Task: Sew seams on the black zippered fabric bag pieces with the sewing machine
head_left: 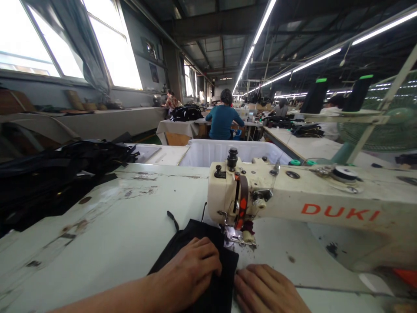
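A black fabric piece (224,282) lies on the sewing machine's table, its right edge reaching the presser foot (235,236). A short black strap (172,221) sticks out from its far left corner. On top of the cloth is my left hand (192,269), fingers bent and drawn together on it. My right hand (265,289) lies flat with fingers outstretched, its fingertips at the cloth's right edge, just in front of the needle area. The cream sewing machine (280,198) with red "DUKI" lettering stands over the cloth. The needle tip is too small to make out.
Dark garment pieces (58,174) are heaped at the left. Behind the machine stands a white plastic bin (224,150). Black thread cones (314,98) and a green fan (387,117) are at the right. A person in a blue top (224,119) sits farther ahead.
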`<state>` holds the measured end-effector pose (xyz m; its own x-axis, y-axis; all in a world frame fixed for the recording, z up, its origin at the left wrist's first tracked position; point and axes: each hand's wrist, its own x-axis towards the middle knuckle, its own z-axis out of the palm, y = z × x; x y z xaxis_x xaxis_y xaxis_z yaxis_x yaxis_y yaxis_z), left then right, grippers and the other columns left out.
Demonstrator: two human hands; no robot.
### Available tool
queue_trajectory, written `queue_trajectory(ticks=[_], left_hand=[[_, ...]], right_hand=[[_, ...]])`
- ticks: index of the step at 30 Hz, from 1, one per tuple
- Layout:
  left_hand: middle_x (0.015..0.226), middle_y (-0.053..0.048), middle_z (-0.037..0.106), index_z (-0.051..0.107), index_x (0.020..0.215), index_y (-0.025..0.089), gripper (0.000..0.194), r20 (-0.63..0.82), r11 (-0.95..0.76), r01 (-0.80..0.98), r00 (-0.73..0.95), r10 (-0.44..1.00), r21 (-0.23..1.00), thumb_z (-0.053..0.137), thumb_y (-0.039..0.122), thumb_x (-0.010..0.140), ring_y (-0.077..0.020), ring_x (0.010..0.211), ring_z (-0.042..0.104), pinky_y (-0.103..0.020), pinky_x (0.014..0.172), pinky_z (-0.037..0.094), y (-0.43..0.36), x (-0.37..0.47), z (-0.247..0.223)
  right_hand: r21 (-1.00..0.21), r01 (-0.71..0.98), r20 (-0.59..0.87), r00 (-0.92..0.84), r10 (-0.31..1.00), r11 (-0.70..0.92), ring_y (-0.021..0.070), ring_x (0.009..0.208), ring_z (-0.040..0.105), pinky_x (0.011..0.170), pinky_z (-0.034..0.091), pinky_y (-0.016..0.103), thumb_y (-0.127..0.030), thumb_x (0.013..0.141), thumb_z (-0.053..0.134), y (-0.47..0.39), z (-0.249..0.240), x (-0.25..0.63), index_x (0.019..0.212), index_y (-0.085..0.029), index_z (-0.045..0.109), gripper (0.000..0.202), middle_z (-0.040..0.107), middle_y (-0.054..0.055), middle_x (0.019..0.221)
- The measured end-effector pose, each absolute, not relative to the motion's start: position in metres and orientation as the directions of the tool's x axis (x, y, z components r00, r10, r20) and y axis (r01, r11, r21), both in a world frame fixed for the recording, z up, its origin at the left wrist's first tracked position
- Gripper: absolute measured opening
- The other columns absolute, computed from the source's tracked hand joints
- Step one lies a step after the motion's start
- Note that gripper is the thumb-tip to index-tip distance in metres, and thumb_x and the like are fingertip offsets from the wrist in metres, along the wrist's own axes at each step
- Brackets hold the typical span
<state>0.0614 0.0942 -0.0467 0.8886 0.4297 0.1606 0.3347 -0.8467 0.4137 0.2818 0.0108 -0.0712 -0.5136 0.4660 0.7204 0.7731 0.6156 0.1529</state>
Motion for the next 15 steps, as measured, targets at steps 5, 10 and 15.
queue_trajectory(ticks=[5, 10, 15], left_hand=[[0.113, 0.002, 0.059, 0.055, 0.099, 0.025, 0.032, 0.161, -0.855, 0.288, 0.908, 0.387, 0.432, 0.045, -0.002, 0.083, -0.0170, 0.102, 0.051, -0.031, 0.092, 0.036, 0.096, 0.062, -0.042], [0.113, 0.000, 0.063, 0.055, 0.104, 0.023, 0.027, 0.176, -0.894, 0.248, 0.927, 0.331, 0.374, 0.041, 0.005, 0.092, -0.0183, 0.101, 0.052, -0.033, 0.092, 0.037, 0.095, 0.060, -0.043], [0.106, -0.003, 0.062, 0.058, 0.103, 0.021, 0.016, 0.164, -0.869, 0.318, 0.901, 0.401, 0.379, 0.059, 0.028, 0.088, -0.0214, 0.099, 0.052, -0.036, 0.092, 0.039, 0.090, 0.060, -0.036]], right_hand=[[0.169, 0.753, 0.675, -0.558, 0.483, 0.636, 0.0144, 0.079, 0.067, 0.077, 0.049, 0.027, -0.010, 0.099, 0.031, 0.006, -0.068, 0.283, 0.099, -0.017, 0.067, 0.036, 0.074, 0.000, 0.089], [0.198, 0.707, 0.676, -0.600, 0.428, 0.679, 0.0141, 0.091, 0.065, 0.094, 0.044, 0.027, -0.012, 0.099, 0.037, 0.012, -0.072, 0.285, 0.099, -0.019, 0.068, 0.032, 0.073, -0.002, 0.099], [0.193, 0.696, 0.696, -0.594, 0.404, 0.691, 0.0137, 0.094, 0.064, 0.105, 0.037, 0.029, -0.013, 0.098, 0.041, 0.015, -0.076, 0.285, 0.099, -0.018, 0.069, 0.029, 0.072, -0.002, 0.101]])
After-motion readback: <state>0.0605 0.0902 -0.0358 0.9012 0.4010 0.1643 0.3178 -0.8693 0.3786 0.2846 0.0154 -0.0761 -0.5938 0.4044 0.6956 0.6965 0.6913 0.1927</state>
